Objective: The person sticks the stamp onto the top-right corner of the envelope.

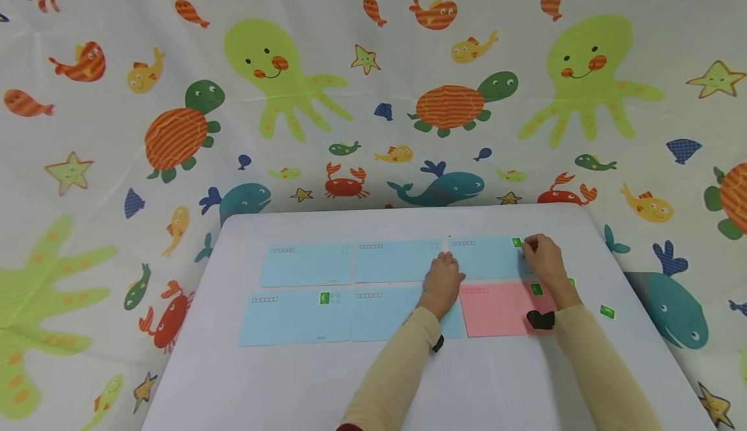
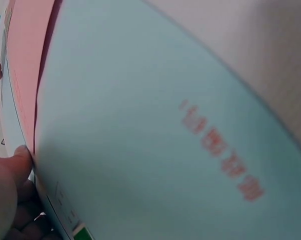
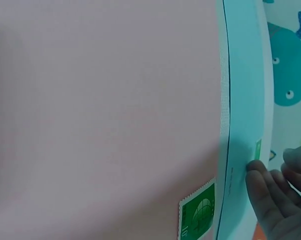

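My left hand rests palm down on the envelopes, fingers over the upper row's lower edge. Its thumb lies beside the pink envelope. Below it is a blue envelope with red printing and a green stamp partly in view. At the top right corner of another blue envelope, my right hand has its fingertips beside a green stamp. In the right wrist view the thumb stands apart from the fingers, which touch near that stamp. Another stamp sits on the pink envelope.
More blue envelopes lie in two rows on the white table; the lower left one bears a stamp. A loose green stamp lies at the right. A sea-animal cloth hangs behind the table.
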`<state>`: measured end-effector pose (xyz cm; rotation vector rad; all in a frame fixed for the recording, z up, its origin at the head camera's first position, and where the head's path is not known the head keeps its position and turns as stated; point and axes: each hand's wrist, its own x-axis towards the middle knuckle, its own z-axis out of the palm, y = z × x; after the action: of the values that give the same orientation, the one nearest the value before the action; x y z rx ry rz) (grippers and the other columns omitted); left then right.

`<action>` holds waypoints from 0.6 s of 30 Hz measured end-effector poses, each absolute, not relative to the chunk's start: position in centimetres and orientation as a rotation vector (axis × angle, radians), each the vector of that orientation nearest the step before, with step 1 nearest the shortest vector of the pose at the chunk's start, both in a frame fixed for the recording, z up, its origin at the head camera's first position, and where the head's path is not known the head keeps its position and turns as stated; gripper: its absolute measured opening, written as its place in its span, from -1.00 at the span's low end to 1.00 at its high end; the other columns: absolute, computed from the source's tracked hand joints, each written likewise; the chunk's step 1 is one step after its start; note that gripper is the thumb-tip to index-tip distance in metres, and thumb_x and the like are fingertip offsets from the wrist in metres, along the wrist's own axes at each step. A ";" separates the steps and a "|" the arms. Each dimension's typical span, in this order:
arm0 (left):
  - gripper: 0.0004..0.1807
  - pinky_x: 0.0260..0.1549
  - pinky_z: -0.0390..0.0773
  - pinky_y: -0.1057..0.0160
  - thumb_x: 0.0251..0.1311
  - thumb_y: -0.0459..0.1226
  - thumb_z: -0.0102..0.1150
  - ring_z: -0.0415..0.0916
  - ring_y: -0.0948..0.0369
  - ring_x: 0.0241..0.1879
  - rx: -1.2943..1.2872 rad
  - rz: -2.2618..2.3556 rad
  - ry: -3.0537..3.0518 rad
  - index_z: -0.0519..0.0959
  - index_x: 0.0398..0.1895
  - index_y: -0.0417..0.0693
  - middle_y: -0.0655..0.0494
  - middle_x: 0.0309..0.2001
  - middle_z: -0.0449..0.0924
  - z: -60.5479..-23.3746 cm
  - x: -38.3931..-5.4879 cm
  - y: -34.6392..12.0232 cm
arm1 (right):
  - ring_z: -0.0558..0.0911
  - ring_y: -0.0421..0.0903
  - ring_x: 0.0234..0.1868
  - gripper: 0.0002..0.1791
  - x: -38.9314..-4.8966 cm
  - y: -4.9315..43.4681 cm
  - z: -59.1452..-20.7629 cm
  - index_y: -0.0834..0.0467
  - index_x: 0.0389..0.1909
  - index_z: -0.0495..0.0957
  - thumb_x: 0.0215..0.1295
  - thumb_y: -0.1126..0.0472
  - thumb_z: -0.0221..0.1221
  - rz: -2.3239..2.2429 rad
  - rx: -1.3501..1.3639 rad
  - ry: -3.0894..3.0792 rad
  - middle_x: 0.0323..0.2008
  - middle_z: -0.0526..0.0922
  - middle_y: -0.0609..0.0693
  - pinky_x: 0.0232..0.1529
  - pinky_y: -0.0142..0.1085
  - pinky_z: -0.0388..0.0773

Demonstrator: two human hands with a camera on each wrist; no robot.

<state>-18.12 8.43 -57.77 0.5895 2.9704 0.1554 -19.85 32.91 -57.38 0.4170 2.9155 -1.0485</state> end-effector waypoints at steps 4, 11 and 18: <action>-0.44 0.42 0.33 0.31 0.47 0.03 0.00 0.26 0.24 0.49 0.586 0.171 2.961 0.45 0.38 -0.08 0.11 0.46 0.37 -57.8 -18.1 8.5 | 0.52 0.17 -0.08 -0.58 -19.5 32.8 -56.9 0.46 0.15 0.40 0.55 0.18 -0.04 -1.014 0.385 2.919 -0.03 0.52 0.36 -0.11 -0.07 0.56; -0.45 0.43 0.33 0.29 0.47 0.00 0.04 0.27 0.21 0.49 0.572 0.240 2.950 0.46 0.37 -0.12 0.08 0.45 0.38 -57.7 -18.1 8.4 | 0.51 0.18 -0.09 -0.59 -19.2 32.4 -56.5 0.47 0.13 0.41 0.53 0.19 -0.02 -0.967 0.350 2.918 -0.04 0.52 0.38 -0.05 0.02 0.57; -0.46 0.41 0.36 0.30 0.46 0.00 0.06 0.31 0.21 0.45 0.591 0.223 2.963 0.48 0.34 -0.14 0.08 0.41 0.42 -57.5 -18.0 8.4 | 0.50 0.19 -0.08 -0.59 -18.6 32.2 -56.8 0.49 0.11 0.43 0.52 0.19 -0.01 -0.931 0.297 2.970 -0.04 0.50 0.37 -0.01 0.08 0.55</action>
<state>-17.95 8.43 -57.53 0.5909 2.9633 0.2230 -18.64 32.24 -56.85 0.2972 2.9696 -0.9314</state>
